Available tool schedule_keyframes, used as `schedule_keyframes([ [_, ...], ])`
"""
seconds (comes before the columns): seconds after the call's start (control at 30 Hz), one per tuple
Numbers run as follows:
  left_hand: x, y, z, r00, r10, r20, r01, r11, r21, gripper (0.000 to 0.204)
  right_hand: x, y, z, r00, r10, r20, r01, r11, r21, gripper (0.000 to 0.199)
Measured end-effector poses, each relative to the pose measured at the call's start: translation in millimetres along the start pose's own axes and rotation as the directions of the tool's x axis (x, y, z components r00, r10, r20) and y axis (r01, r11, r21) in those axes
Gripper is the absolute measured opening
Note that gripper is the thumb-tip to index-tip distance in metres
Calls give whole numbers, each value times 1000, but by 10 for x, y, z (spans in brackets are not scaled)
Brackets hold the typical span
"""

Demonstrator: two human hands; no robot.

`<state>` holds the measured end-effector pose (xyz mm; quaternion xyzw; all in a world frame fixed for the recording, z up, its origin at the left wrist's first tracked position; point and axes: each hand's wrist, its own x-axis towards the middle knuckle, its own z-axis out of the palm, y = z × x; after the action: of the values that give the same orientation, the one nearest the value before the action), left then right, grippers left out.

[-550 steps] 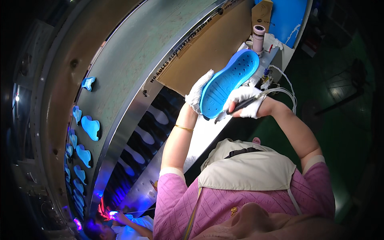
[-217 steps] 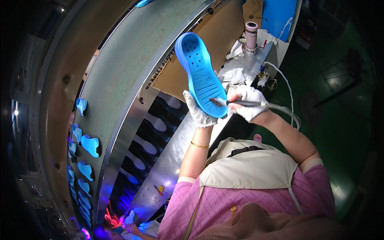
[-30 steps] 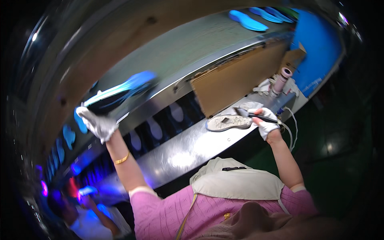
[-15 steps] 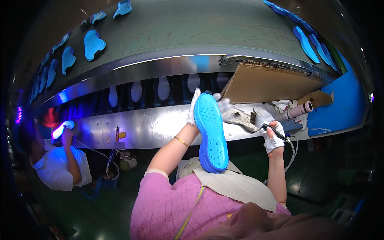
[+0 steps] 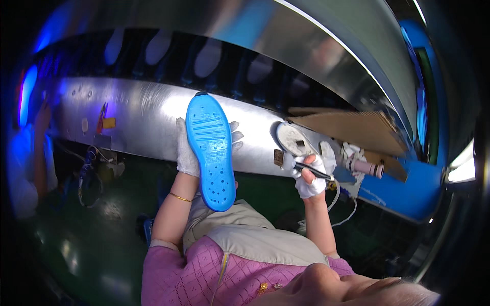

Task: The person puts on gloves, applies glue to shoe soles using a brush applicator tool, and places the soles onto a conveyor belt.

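Observation:
My left hand (image 5: 186, 148), in a white glove, holds a bright blue shoe sole (image 5: 212, 153) from behind and along its left side. Its fingertips show past the sole's right edge. The sole's patterned face is turned up, with grooves toward the far end and small holes toward the near end. In my right hand (image 5: 312, 179), in a fingerless-looking white glove, is a brush with brown bristles (image 5: 278, 157) and a black handle. The bristles point left, apart from the sole. A pale cord or tube trails from the handle's end.
Near my right hand lie a whitish sole-shaped piece (image 5: 294, 138), a pink tube (image 5: 368, 168) and cardboard (image 5: 352, 128). Red-handled pliers (image 5: 102, 116) and a yellow piece (image 5: 109, 123) rest on the metal bench (image 5: 148, 112). Pale sole shapes (image 5: 208, 58) line the dark gap behind. Another person (image 5: 38, 148) is far left.
The whole view has swung, so the bench now slants down to the right. The blue sole and brush stay in my hands, with my left fingers now clearer behind the sole.

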<state>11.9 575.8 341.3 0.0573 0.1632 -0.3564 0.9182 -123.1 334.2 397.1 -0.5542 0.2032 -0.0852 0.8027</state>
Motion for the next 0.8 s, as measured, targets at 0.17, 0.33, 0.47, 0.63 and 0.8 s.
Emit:
schedule_keyframes([
  [0.17, 40, 172, -636, 975, 179, -131, -180, 984, 0, 94, 227, 392, 119, 990, 123, 76, -119, 992, -48, 25],
  [0.33, 98, 250, -859, 973, 217, -79, -213, 975, 55, 92, 414, 541, 293, 970, 210, 124, -200, 976, -90, 24],
  [0.47, 178, 273, -780, 985, 172, 3, -172, 982, 75, 92, 449, 602, 340, 967, 239, 94, -231, 969, -85, 24],
  [0.63, 250, 140, -472, 997, 48, 65, -56, 990, 126, 96, 291, 439, 327, 987, 140, 76, -130, 983, -128, 22],
  [0.8, 172, -416, 17, 990, -64, 125, 36, 977, 210, 94, 20, -63, 287, 1000, -2, 9, 4, 976, -219, 23],
])
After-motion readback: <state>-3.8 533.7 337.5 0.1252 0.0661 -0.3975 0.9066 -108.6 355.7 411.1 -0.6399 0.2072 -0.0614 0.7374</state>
